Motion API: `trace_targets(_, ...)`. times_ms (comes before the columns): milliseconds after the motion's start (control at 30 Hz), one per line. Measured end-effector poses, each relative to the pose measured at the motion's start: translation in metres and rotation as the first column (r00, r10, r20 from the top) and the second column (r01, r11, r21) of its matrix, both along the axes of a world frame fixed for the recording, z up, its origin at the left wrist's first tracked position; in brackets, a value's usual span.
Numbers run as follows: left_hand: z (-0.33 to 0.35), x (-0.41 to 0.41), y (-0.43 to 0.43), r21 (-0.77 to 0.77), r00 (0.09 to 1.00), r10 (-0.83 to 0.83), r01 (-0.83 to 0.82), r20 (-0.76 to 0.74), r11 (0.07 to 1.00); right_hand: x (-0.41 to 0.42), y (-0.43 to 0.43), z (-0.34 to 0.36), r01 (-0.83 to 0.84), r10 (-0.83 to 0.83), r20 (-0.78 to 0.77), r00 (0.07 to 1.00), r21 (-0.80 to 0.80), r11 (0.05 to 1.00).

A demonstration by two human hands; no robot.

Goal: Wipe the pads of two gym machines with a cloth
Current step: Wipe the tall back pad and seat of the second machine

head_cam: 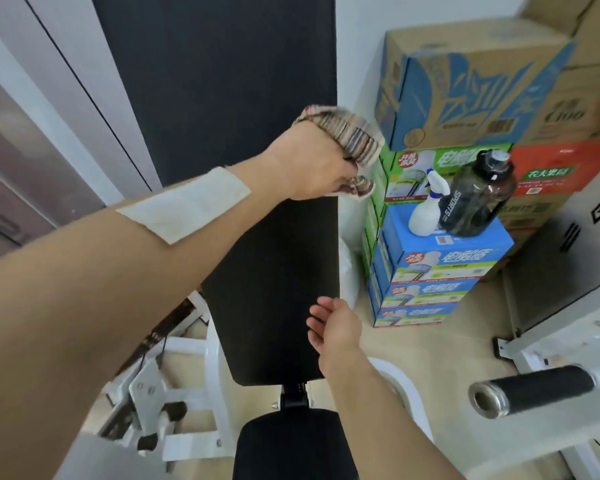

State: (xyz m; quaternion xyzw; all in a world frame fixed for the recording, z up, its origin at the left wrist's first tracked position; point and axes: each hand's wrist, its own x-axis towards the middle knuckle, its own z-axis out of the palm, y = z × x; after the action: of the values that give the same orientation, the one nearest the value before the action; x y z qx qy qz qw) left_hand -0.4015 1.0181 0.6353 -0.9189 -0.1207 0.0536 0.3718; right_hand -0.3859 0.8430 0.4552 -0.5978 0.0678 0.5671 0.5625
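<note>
A long black back pad of a gym machine runs up the middle of the head view, with a black seat pad below it. My left hand grips a bunched striped cloth at the back pad's right edge, about halfway up. A white patch is stuck on my left forearm. My right hand hovers with its fingers apart beside the lower right edge of the back pad, holding nothing.
A white spray bottle and a dark water jug stand on stacked blue boxes to the right. Cardboard boxes pile behind them. A black roller handle juts in at the lower right. White machine frame lies lower left.
</note>
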Motion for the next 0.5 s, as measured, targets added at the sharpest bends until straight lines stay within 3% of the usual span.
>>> trace_targets(67, 0.017, 0.000, 0.000, -0.015, 0.996, 0.000, 0.001, 0.085, 1.000, 0.005, 0.012, 0.023, 0.000, -0.003, 0.040, 0.999, 0.056, 0.998)
trace_targets(167, -0.018, -0.008, -0.010, -0.047, 0.974, -0.004, 0.015, 0.228, 0.999, 0.013, 0.023, 0.044, 0.042, -0.052, 0.088, 0.995, 0.107, 0.993)
trace_targets(233, -0.067, -0.022, -0.027, -0.112, 0.984, 0.009, 0.011, 0.179, 0.994, 0.017, 0.024, 0.046, 0.092, -0.105, 0.113, 0.988, 0.116, 0.989)
trace_targets(267, -0.093, -0.032, -0.037, -0.111, 0.996, 0.031, -0.021, 0.089, 0.994, 0.018, 0.024, 0.044, 0.118, -0.131, 0.119, 0.984, 0.112, 0.987)
trace_targets(367, -0.167, -0.066, -0.059, -0.295, 0.984, 0.068, -0.114, -0.162, 0.949, 0.020, 0.018, 0.035, 0.170, -0.179, 0.113, 0.977, 0.080, 0.982)
trace_targets(433, -0.177, -0.088, -0.060, -0.310, 0.986, 0.012, -0.064, -0.166, 0.949, 0.019, 0.014, 0.030, 0.171, -0.176, 0.101, 0.979, 0.053, 0.984)
trace_targets(500, -0.150, -0.104, -0.045, -0.336, 0.997, -0.008, -0.018, -0.075, 0.942, 0.013, 0.012, 0.031, 0.127, -0.131, 0.128, 0.983, 0.039, 0.991)
